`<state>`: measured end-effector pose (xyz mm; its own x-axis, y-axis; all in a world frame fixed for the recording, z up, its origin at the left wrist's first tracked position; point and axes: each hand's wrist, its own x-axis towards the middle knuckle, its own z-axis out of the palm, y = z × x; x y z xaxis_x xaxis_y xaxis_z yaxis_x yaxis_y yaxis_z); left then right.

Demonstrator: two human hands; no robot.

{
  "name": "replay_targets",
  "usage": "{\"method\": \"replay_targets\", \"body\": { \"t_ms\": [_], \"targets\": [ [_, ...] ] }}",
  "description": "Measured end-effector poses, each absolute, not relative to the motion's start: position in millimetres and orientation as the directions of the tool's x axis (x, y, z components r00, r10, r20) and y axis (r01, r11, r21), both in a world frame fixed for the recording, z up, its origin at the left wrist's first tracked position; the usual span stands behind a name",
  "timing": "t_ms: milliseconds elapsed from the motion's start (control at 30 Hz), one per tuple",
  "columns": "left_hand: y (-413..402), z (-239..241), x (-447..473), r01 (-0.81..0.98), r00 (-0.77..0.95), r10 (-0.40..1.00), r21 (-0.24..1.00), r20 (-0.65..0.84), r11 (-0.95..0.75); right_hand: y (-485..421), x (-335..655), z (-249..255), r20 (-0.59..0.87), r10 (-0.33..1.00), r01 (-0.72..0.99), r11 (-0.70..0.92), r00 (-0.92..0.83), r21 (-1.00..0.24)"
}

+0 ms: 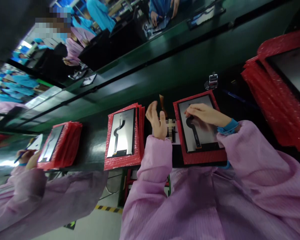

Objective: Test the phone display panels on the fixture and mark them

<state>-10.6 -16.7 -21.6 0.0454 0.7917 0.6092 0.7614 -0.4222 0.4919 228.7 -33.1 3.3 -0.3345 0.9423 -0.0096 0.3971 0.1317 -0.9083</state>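
Observation:
My right hand (205,115), with a blue band at its wrist, is over a display panel (200,136) lying on a red bubble-wrap sleeve (202,157). Its fingertips are pinched together beside the round end of a black flex cable (195,133); what is between them is hidden. To the left of this panel my left hand (157,121) is raised with thumb and fingers apart, nothing visibly held. A thin amber strip (161,100) stands just beyond its thumb, slightly blurred. Small pale strips on a card (172,128) lie between the left hand and the panel.
Left stands a stack of red sleeves (141,133) topped by another display panel (122,133). Right is a larger stack of red sleeves (275,106). A metal clip (213,80) and a blue pen (233,96) lie behind. A co-worker's hand (27,156) holds a pen far left.

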Motion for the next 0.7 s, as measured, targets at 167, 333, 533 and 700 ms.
{"method": "replay_targets", "body": {
  "t_ms": [167,333,533,700],
  "targets": [
    [-48,-21,1,0.821,-0.074,0.737,0.461,0.672,-0.337,-19,260,-17,0.217,0.939,0.709,-0.037,0.265,-0.705],
    [-132,-35,29,0.748,0.287,0.850,0.450,0.443,-0.487,-4,277,-44,0.279,0.885,0.785,-0.141,0.374,-0.603],
    [-175,-63,36,0.754,0.285,0.918,0.527,0.276,-0.393,9,277,-41,0.215,0.916,0.772,-0.140,0.339,-0.620],
    [-174,-67,35,0.749,0.197,0.941,0.576,0.275,-0.326,5,272,-23,0.279,0.900,0.718,-0.051,0.334,-0.694]
  ]
}}
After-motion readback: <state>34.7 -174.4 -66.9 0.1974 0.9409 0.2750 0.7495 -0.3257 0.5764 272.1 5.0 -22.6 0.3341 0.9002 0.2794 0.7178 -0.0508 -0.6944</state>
